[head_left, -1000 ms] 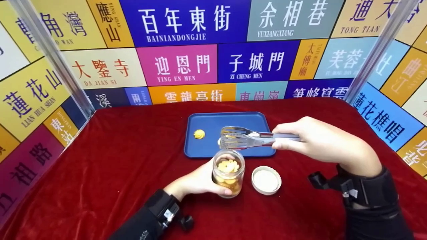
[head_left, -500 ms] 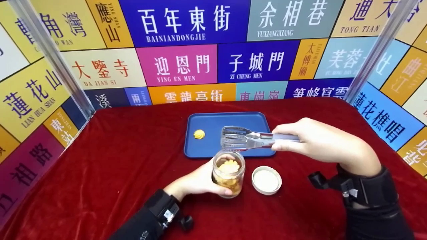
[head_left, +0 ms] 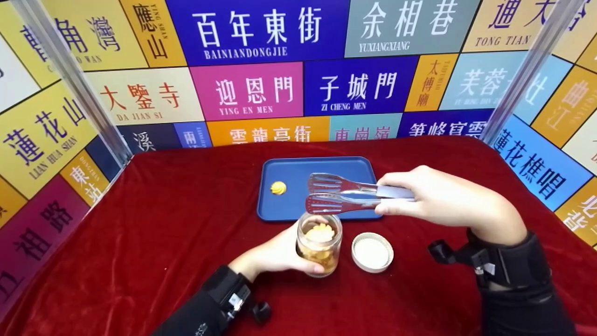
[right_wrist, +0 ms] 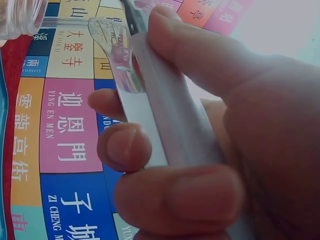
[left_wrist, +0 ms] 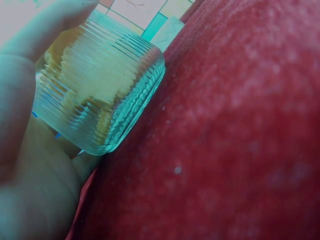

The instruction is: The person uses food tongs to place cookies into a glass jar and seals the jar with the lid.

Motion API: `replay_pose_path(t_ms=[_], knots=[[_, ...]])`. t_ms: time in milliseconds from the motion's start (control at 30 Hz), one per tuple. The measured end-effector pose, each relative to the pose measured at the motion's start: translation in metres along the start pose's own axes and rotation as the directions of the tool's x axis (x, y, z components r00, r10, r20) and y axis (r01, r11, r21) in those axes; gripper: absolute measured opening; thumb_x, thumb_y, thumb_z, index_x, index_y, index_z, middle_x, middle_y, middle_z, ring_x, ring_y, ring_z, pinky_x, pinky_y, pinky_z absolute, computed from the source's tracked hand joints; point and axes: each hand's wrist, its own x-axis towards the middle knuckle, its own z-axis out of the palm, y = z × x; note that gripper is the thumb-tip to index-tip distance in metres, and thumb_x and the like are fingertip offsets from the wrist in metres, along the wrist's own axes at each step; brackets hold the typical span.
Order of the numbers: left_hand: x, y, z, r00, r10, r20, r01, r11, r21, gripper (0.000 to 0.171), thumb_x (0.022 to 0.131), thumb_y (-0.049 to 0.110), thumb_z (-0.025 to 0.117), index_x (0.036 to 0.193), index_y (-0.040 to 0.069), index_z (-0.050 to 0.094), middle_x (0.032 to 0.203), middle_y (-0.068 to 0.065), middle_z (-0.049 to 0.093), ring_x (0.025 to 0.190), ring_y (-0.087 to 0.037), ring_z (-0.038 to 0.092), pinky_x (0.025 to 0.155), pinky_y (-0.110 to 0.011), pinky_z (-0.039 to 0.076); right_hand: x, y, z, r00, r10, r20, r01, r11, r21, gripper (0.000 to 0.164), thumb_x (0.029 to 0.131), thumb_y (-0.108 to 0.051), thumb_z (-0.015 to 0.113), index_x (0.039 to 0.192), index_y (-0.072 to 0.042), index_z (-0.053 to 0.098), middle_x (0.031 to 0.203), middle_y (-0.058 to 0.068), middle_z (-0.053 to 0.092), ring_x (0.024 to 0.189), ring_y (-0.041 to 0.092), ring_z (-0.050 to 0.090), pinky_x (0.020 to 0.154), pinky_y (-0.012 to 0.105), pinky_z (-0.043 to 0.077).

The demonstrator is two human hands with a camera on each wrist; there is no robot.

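My left hand (head_left: 280, 254) grips a ribbed glass jar (head_left: 326, 261) with several yellow cookies (head_left: 320, 233) inside. In the left wrist view the thumb and palm wrap round the jar (left_wrist: 100, 80), its base close to the red cloth. My right hand (head_left: 438, 200) holds metal tongs (head_left: 345, 184) by their grey handles, fingers curled round them in the right wrist view. The tongs' slotted ends stand spread, just above and behind the jar's mouth, with nothing between them. One swirled cookie (head_left: 278, 188) lies on the left part of a blue tray (head_left: 294, 210) behind the jar.
A round whitish lid (head_left: 372, 252) lies inner side up on the red cloth (head_left: 163, 224), right of the jar. Panels with printed characters (head_left: 247, 88) stand behind and at the sides, with clear posts (head_left: 527, 70) at the corners.
The tongs come away from the jar's mouth and their ends spread apart. A cookie that was at the tongs' tips now appears to lie on top in the jar. The left hand stays put.
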Motion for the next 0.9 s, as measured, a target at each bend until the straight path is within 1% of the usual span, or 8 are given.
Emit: replay_pose_path(t_ms=[100,233,333,433,533,633,767,900], knots=[[0.000,0.000,0.000,1.000,0.011,0.006,-0.011,1.000,0.007,0.089,0.077,0.015,0.097,0.147,0.013,0.043,0.144,-0.001,0.058,0.135,-0.019,0.056,0.120,-0.037,0.041,0.003,0.002,0.002,1.000,0.004,-0.007,-0.004,1.000,0.013,0.029,0.101,-0.057,0.068,0.101,-0.028,0.068,0.080,-0.012,0.061,0.069,0.010,0.056,0.062,0.027,0.045],[0.001,0.000,-0.001,1.000,0.017,0.009,-0.017,1.000,0.019,0.089,0.077,0.014,0.097,0.148,0.013,0.045,0.144,0.000,0.058,0.136,-0.019,0.055,0.121,-0.037,0.040,0.009,0.010,0.005,0.998,0.016,-0.053,-0.015,0.999,0.028,0.029,0.101,-0.055,0.069,0.102,-0.026,0.068,0.079,-0.010,0.061,0.067,0.011,0.055,0.060,0.028,0.044],[0.001,0.001,-0.001,1.000,0.015,0.009,-0.015,1.000,0.017,0.088,0.077,0.014,0.097,0.149,0.012,0.045,0.144,0.000,0.059,0.135,-0.019,0.056,0.121,-0.037,0.040,0.012,0.019,0.008,0.994,0.056,-0.089,-0.053,0.998,0.032,0.031,0.101,-0.054,0.069,0.109,-0.025,0.068,0.082,-0.009,0.063,0.068,0.012,0.055,0.061,0.029,0.045],[0.002,0.001,0.000,1.000,0.014,0.011,-0.014,1.000,0.013,0.089,0.077,0.010,0.096,0.150,0.012,0.045,0.145,0.000,0.058,0.136,-0.019,0.055,0.122,-0.037,0.039,0.015,0.030,0.009,0.989,0.103,-0.106,-0.101,0.995,0.026,0.036,0.100,-0.056,0.070,0.114,-0.023,0.068,0.086,-0.006,0.066,0.071,0.014,0.057,0.063,0.031,0.046],[0.002,0.002,0.000,1.000,0.006,0.011,-0.006,1.000,0.016,0.089,0.077,0.009,0.096,0.150,0.013,0.045,0.145,0.000,0.058,0.136,-0.018,0.055,0.122,-0.037,0.038,0.018,0.040,0.010,0.985,0.134,-0.109,-0.134,0.991,0.008,0.043,0.096,-0.057,0.075,0.115,-0.020,0.069,0.089,-0.004,0.069,0.074,0.015,0.059,0.066,0.033,0.048],[0.002,0.002,0.000,1.000,-0.001,0.011,0.001,1.000,0.022,0.089,0.076,0.008,0.096,0.149,0.013,0.045,0.145,0.000,0.057,0.136,-0.018,0.054,0.122,-0.036,0.038,0.021,0.048,0.013,0.983,0.149,-0.105,-0.150,0.989,-0.005,0.045,0.093,-0.056,0.079,0.115,-0.018,0.068,0.092,-0.003,0.070,0.077,0.016,0.060,0.068,0.035,0.049],[0.002,0.002,0.000,1.000,-0.003,0.010,0.002,1.000,0.023,0.089,0.076,0.007,0.096,0.149,0.013,0.045,0.144,0.002,0.058,0.136,-0.017,0.055,0.121,-0.036,0.039,0.027,0.056,0.019,0.983,0.158,-0.097,-0.158,0.987,0.012,0.043,0.096,-0.051,0.078,0.118,-0.015,0.069,0.094,0.000,0.070,0.077,0.018,0.060,0.068,0.036,0.049],[0.002,0.002,0.000,1.000,-0.003,0.011,0.003,1.000,0.022,0.090,0.077,0.008,0.096,0.150,0.014,0.045,0.143,0.002,0.059,0.135,-0.017,0.055,0.121,-0.037,0.039,0.037,0.060,0.030,0.986,0.145,-0.086,-0.146,0.989,-0.010,0.040,0.099,-0.049,0.075,0.116,-0.013,0.069,0.091,0.000,0.069,0.075,0.017,0.060,0.069,0.036,0.049]])
